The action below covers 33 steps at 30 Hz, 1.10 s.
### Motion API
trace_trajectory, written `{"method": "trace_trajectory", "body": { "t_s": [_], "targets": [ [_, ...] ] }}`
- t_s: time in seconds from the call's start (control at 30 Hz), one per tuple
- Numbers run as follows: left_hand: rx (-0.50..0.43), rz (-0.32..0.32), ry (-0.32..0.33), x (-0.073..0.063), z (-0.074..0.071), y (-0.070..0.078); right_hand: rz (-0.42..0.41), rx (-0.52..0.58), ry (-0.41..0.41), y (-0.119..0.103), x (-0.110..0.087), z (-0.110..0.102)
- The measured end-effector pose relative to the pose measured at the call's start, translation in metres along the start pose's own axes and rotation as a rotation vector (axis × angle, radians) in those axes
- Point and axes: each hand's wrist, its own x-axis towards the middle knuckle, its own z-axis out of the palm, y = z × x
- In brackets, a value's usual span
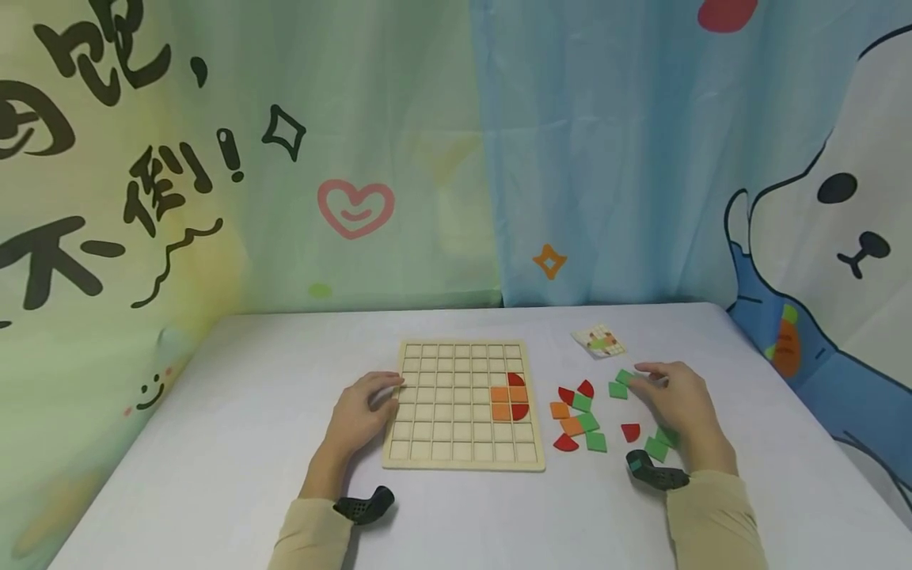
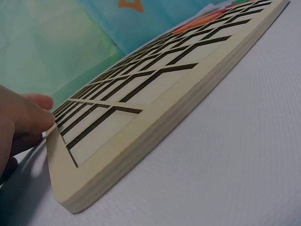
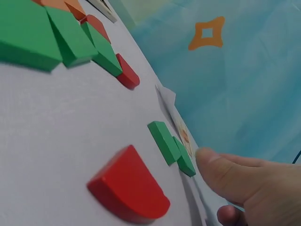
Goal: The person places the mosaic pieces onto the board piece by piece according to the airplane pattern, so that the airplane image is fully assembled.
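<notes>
A square wooden grid board [image 1: 463, 465] lies flat on the table. Toward its right side, several orange squares [image 1: 501, 412] and red quarter-round tiles [image 1: 519, 412] fill some cells. My left hand [image 1: 359, 413] rests at the board's left edge, its fingertips [image 2: 44, 120] against the rim. To the right of the loose tiles, my right hand [image 1: 677, 400] hovers with thumb and index finger apart. The thumb tip comes right up to a green square tile [image 1: 624, 377], with another green tile [image 1: 617, 390] beside it. Nearer the wrist lies a red quarter-round tile [image 3: 129, 188].
Between board and right hand is a loose cluster of green, orange and red tiles [image 1: 587, 421]. More green tiles [image 1: 656, 450] lie by the right wrist, partly covered by it. A small pattern card [image 1: 600, 341] sits farther back, before a printed curtain [image 1: 442, 261].
</notes>
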Motion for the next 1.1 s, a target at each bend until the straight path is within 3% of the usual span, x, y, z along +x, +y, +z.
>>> {"method": "trace_trajectory", "body": {
  "t_s": [0.4, 1.1],
  "targets": [
    [0.002, 0.015, 0.005, 0.000, 0.002, -0.002, 0.064, -0.010, -0.061, 0.003, -0.002, 0.002],
    [-0.014, 0.008, 0.002, -0.001, -0.001, 0.002, 0.088, -0.059, -0.012, 0.008, 0.002, 0.011]
  ]
}}
